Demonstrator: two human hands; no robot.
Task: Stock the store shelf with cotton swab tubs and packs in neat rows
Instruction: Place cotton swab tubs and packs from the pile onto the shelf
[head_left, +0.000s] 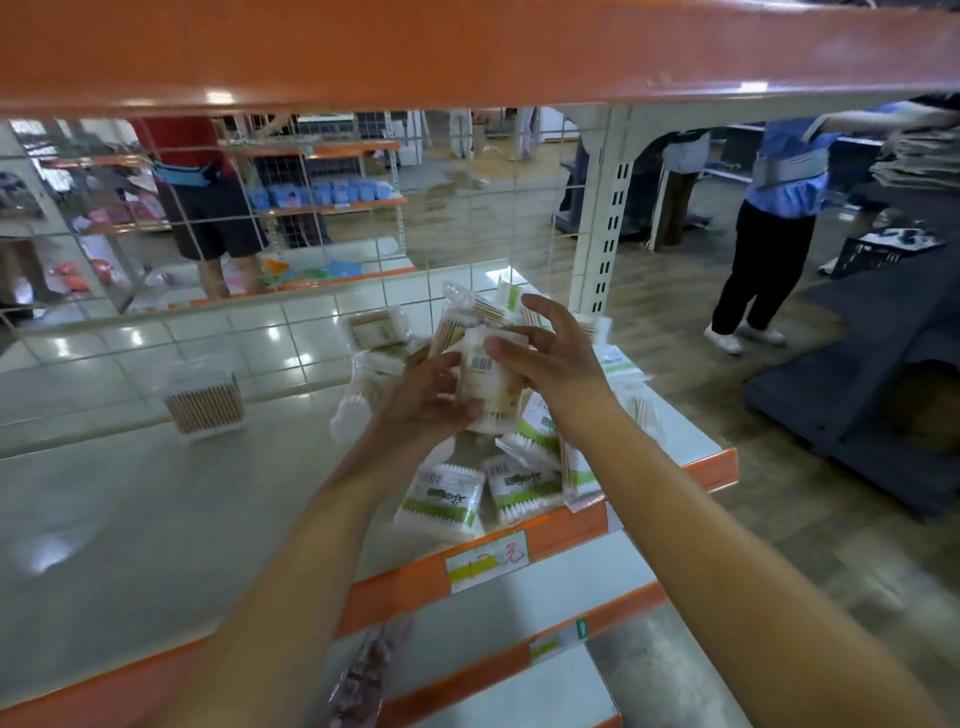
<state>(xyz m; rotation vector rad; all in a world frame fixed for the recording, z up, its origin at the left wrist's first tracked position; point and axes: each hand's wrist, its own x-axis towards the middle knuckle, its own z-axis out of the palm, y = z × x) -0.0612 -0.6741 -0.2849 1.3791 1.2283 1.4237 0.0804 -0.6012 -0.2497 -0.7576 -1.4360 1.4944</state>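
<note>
Over the right end of the white shelf (130, 493) my left hand (423, 400) and my right hand (545, 358) both grip a bundle of cotton swab packs (485, 374), a barcode label facing me. Below them lies a loose heap of swab packs (509, 483) with green and white labels. One clear square tub of wooden-stick swabs (205, 405) stands alone on the shelf to the left. Another tub (374, 327) lies behind the heap.
An orange shelf beam (467, 47) runs overhead, and a wire grid back panel (311, 218) closes the rear. A price tag (488, 561) sits on the orange shelf lip. Two people stand in the aisles beyond, one at right (774, 223) beside dark shelving.
</note>
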